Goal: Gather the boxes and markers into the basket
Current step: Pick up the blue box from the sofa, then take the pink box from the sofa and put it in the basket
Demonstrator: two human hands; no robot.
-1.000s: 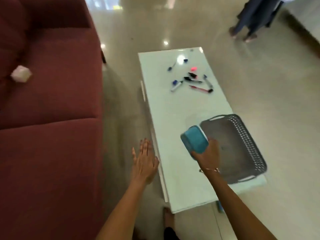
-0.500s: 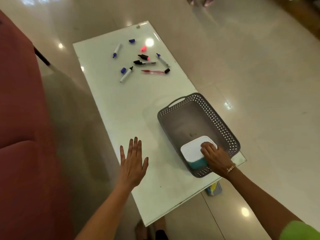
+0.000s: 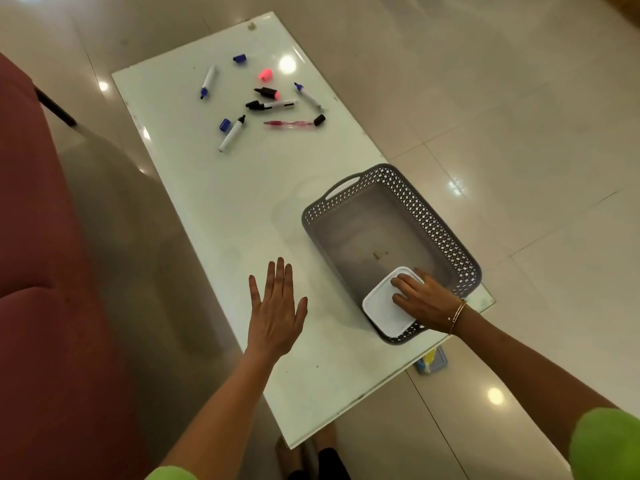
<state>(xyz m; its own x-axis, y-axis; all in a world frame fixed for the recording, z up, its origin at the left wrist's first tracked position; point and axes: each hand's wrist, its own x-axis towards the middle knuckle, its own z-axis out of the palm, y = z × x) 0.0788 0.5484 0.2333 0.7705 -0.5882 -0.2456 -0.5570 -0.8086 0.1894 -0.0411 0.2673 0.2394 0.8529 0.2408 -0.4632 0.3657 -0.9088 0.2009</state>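
1. Left hand (image 3: 277,313): I see it palm down over the table (image 3: 214,209), just left of the basket (image 3: 446,233). The fingers are straight and slightly spread, and they hold nothing. I cannot tell whether the palm touches the glass.

2. Right hand (image 3: 424,299): it reaches into the near end of the basket and holds the box (image 3: 382,308). The fingers are bent over the white lid, close together, and the thumb lies at the lid's far edge.

3. Box: it sits lid up in the near corner of the basket, against the near wall.

4. Basket: grey, with perforated walls, it stands at the near right side of the table, close to the edge.

5. Markers (image 3: 232,133): they lie scattered at the far end of the table, well apart from the basket, together with a pink pen (image 3: 289,124), a blue cap (image 3: 239,58) and a pink cap (image 3: 265,75).

6. Surroundings: a red sofa (image 3: 41,271) stands to the left of the table.
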